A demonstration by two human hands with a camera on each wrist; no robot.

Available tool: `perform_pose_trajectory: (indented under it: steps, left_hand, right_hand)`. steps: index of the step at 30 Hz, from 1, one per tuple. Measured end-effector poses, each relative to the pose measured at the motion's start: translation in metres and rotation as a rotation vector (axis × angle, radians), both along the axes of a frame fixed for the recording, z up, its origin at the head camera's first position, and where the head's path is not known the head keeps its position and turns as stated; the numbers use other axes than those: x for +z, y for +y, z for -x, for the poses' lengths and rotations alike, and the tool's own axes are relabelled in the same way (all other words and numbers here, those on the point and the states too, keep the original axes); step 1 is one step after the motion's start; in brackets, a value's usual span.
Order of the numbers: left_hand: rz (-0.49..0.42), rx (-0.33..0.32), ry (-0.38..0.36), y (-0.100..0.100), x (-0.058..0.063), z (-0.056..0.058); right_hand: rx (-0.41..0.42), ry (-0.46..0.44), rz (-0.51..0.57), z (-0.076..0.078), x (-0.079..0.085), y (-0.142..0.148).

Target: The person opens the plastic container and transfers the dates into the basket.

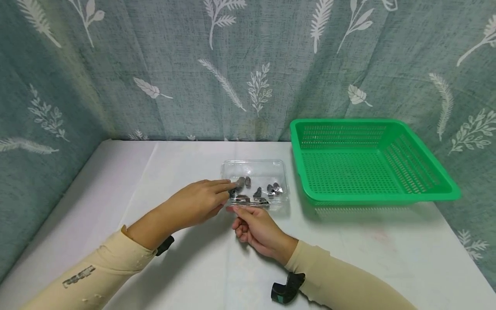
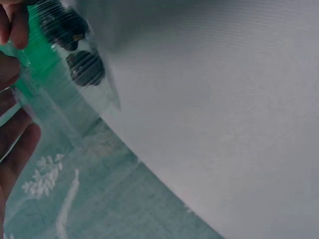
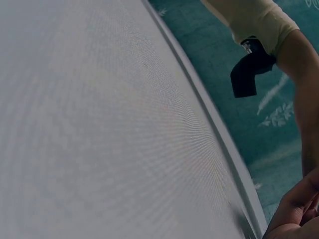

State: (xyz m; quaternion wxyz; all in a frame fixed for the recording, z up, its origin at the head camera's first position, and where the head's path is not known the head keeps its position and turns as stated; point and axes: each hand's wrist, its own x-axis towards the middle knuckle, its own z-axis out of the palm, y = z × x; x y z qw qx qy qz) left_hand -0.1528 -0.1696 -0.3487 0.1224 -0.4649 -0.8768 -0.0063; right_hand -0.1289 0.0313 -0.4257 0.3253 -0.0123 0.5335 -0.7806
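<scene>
A clear plastic box (image 1: pixel 273 170) lies on the white table with several dark, wrinkled lumps (image 1: pixel 248 182) inside; their kind cannot be told. Over the box's left side reaches my left hand (image 1: pixel 201 200), its fingers fairly straight and touching the plastic. At the front left corner, the thumb and forefinger of my right hand (image 1: pixel 261 230) pinch the box's edge, while the other fingers curl under. Dark lumps (image 2: pixel 85 67) show through the plastic in the left wrist view, beside the fingers (image 2: pixel 20 149). The right wrist view holds mostly tabletop, with the box out of sight.
A green perforated basket (image 1: pixel 387 196) stands right of the box, near the table's back edge. Behind and at the sides hangs a grey-green leaf-patterned cloth (image 1: pixel 174 56). Black wrist cameras (image 1: pixel 288 288) sit on both sleeves. White cloth covers the table (image 1: pixel 368 258).
</scene>
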Motion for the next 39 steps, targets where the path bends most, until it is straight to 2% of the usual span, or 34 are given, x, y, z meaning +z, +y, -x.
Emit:
perform_pose_trajectory:
  steps: [7, 13, 17, 21, 25, 29, 34, 39]
  left_hand:
    - [0.074, 0.0, -0.014, 0.003, 0.008, 0.002]
    - [0.111, -0.046, 0.007, 0.009, 0.009, 0.006]
    - [0.152, -0.056, 0.027, 0.011, 0.01, 0.008]
    - [0.145, -0.057, 0.029, 0.014, 0.009, 0.01]
    - [0.13, -0.031, -0.018, 0.018, 0.011, 0.011]
    - [0.158, 0.0, -0.082, 0.02, 0.015, 0.013]
    - [0.195, 0.007, -0.142, 0.023, 0.02, 0.015]
    - [0.171, 0.017, -0.222, 0.023, 0.024, 0.017]
  right_hand:
    - [-0.004, 0.009, -0.001, 0.001, 0.001, -0.001]
    - [-0.031, 0.006, -0.005, 0.001, 0.0, 0.0]
    - [-0.03, 0.015, 0.007, 0.001, 0.0, 0.0]
    - [-0.037, 0.021, 0.005, 0.0, 0.001, 0.0]
    - [-0.041, 0.021, 0.003, 0.0, 0.0, -0.001]
    - [-0.037, 0.018, 0.003, 0.0, -0.001, -0.001]
    - [-0.035, 0.01, 0.001, 0.0, -0.001, 0.0]
    - [-0.033, 0.007, 0.001, 0.0, -0.001, 0.003]
